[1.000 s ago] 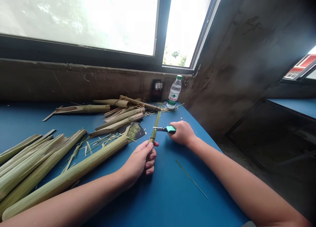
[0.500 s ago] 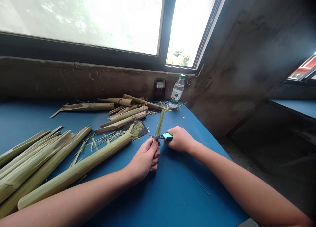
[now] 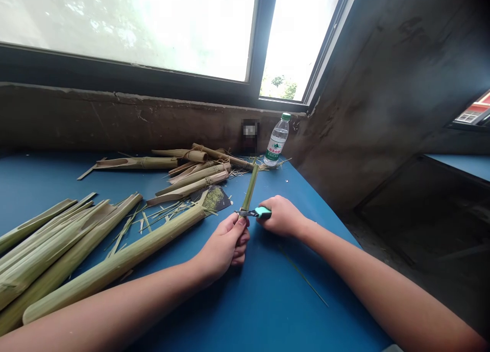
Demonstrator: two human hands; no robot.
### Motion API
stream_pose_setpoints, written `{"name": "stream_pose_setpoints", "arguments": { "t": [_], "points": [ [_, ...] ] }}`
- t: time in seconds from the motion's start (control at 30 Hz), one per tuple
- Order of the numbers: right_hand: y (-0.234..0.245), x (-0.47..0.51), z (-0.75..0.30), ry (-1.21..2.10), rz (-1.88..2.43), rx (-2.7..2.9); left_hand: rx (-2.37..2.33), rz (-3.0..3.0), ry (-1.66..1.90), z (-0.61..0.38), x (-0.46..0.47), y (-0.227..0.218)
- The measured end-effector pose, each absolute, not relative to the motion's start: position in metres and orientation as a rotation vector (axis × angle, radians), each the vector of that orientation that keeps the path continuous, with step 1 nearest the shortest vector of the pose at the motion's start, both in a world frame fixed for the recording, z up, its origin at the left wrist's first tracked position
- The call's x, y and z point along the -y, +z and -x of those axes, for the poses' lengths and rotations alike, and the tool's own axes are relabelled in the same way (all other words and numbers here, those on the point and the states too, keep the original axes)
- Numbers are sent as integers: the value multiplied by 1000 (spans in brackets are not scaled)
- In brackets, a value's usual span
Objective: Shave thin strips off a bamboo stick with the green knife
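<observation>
A narrow green bamboo strip (image 3: 250,189) points up and away from my left hand (image 3: 228,242), whose fingers are wrapped round its near end. My right hand (image 3: 281,216) is closed on the teal-and-black handle of a utility knife (image 3: 263,212). The knife's blade lies crosswise against the strip, just above my left thumb. To the left of my left hand, a long bamboo piece (image 3: 118,260) rests on the blue table (image 3: 264,301). Its far end meets a dark sheet (image 3: 218,197) dusted with greenish shavings. The strip's lower end is hidden in my grip.
Split bamboo pieces (image 3: 57,250) lie at the left, and more bamboo (image 3: 195,181) is heaped towards the wall. A water bottle (image 3: 276,141) with a green cap stands at the back. One thin sliver (image 3: 304,276) lies right of my hands. The table's right edge slants past my right forearm.
The view has shifted slightly. Both hands keep their grips, and the knife blade stays across the strip near my left thumb, with little visible movement.
</observation>
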State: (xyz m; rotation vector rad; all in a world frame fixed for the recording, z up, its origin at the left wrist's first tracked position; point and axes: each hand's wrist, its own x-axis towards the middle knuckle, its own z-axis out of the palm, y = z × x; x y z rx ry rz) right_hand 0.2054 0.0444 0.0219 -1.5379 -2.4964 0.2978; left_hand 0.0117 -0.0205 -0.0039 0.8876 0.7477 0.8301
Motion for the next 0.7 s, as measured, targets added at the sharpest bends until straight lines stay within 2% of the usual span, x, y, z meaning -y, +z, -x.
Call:
{"name": "stream_pose_setpoints", "arguments": {
  "t": [0.7],
  "points": [
    [21, -45, -207, 318, 1484, 2500, -750, -803, 782, -9, 20, 4]
  ]
}}
